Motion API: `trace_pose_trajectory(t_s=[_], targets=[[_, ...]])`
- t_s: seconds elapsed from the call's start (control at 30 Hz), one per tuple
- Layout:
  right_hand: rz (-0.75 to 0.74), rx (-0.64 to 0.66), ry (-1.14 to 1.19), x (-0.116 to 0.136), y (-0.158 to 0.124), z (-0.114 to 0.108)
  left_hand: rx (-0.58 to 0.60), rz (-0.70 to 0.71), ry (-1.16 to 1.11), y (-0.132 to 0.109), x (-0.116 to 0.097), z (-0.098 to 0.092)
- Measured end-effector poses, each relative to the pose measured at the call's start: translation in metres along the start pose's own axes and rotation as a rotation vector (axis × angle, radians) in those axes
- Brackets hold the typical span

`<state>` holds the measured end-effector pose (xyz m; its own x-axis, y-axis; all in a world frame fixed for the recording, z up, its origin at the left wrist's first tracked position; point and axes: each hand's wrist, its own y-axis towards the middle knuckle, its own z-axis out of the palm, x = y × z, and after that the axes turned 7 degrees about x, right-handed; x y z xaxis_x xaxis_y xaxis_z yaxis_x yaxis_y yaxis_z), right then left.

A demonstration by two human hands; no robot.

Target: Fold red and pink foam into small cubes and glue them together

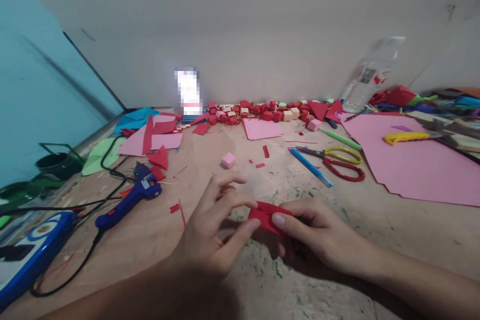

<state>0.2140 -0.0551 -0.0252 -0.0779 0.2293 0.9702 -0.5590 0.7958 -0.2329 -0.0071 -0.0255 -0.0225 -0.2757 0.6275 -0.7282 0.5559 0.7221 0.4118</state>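
A small piece of folded red paper (268, 215) is held up above the table between both hands. My left hand (217, 227) pinches its left end between thumb and index finger, the other fingers raised and curled. On the right end, my right hand (311, 225) grips it with the thumb on top and the fingers beneath. Just beyond the hands, a pink paper cube (228, 160) sits on the wooden table. Small red paper scraps (266, 151) lie near it.
At left are a blue glue gun (129, 197) with its black cord and a blue-white device (35, 255). Scissors (337, 160), a blue pen (310, 166), a yellow-handled cutter (408, 137) and pink sheets (420, 170) lie right. Small paper cubes (277, 116), a lit phone (188, 92) and a bottle (369, 80) line the wall.
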Motion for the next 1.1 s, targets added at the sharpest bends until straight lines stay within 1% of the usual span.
trace_pose_trajectory(t_s=[0.2,0.37,0.57,0.7,0.93,1.1], targets=[[-0.057,-0.004,0.051,0.0010,0.0001,-0.0011,0.071,0.035,0.070,0.0026,0.0098,0.0010],[-0.094,0.007,0.010,0.0019,0.0001,-0.0019,0.118,0.063,0.102,0.0042,0.0097,-0.0004],[-0.085,0.010,0.005,0.0022,0.0012,-0.0031,0.136,0.072,0.053,0.0020,0.0082,-0.0013],[-0.091,0.019,0.008,0.0020,0.0001,-0.0021,0.130,0.089,0.064,0.0028,0.0091,-0.0019],[-0.069,0.051,0.059,0.0031,0.0005,-0.0002,0.146,0.075,0.064,0.0043,0.0062,-0.0020],[-0.100,0.071,0.009,0.0066,0.0024,0.0001,0.159,0.069,0.090,0.0039,0.0061,-0.0016]])
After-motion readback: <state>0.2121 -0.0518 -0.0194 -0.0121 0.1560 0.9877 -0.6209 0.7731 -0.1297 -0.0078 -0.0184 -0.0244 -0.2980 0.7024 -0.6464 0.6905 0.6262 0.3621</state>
